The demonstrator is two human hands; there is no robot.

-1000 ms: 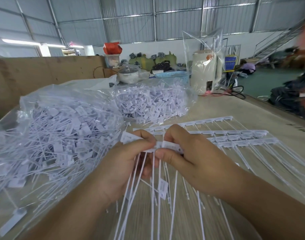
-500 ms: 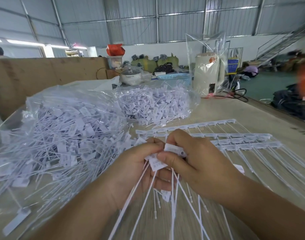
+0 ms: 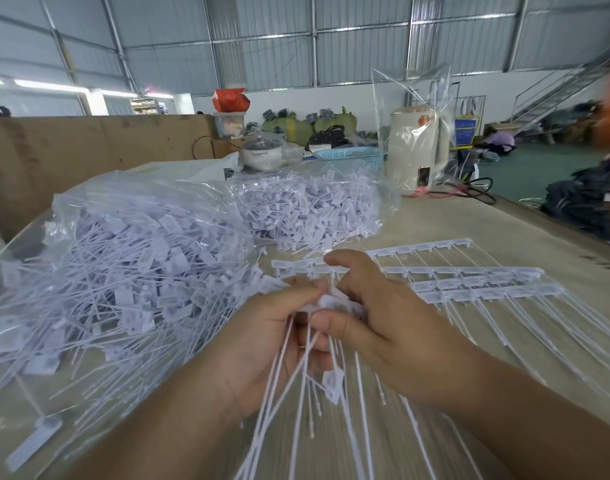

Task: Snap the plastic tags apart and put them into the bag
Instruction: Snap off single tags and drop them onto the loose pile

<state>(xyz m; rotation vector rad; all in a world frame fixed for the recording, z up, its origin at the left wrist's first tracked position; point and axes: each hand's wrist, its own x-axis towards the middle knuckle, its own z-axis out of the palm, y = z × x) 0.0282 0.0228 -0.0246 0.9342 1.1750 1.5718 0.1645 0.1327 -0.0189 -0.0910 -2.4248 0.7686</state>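
Behind the wooden worktop (image 3: pixel 504 237) stands a metal-walled warehouse, with a plastic-wrapped kettle (image 3: pixel 417 147) at about one o'clock from the hands. Both hands meet at the centre of the view, probably so that each can twist against the other to break the tags free. The left hand (image 3: pixel 262 341) curls its fingers (image 3: pixel 296 292) round a bunch of white plastic tags (image 3: pixel 331 303), whose heads sit bunched between its fingertips and the thumb of the right hand (image 3: pixel 383 327), which pinches the same bunch from three o'clock; the thin tails hang toward six o'clock. Unsnapped tag strips (image 3: pixel 469 282) lie flat at two o'clock, within easy reach for the next piece. The clear bag (image 3: pixel 123 237) of loose tags lies open-mouthed at nine to ten o'clock, just beside the left hand, handy for dropping. A second filled bag (image 3: pixel 314 206) lies at twelve o'clock.
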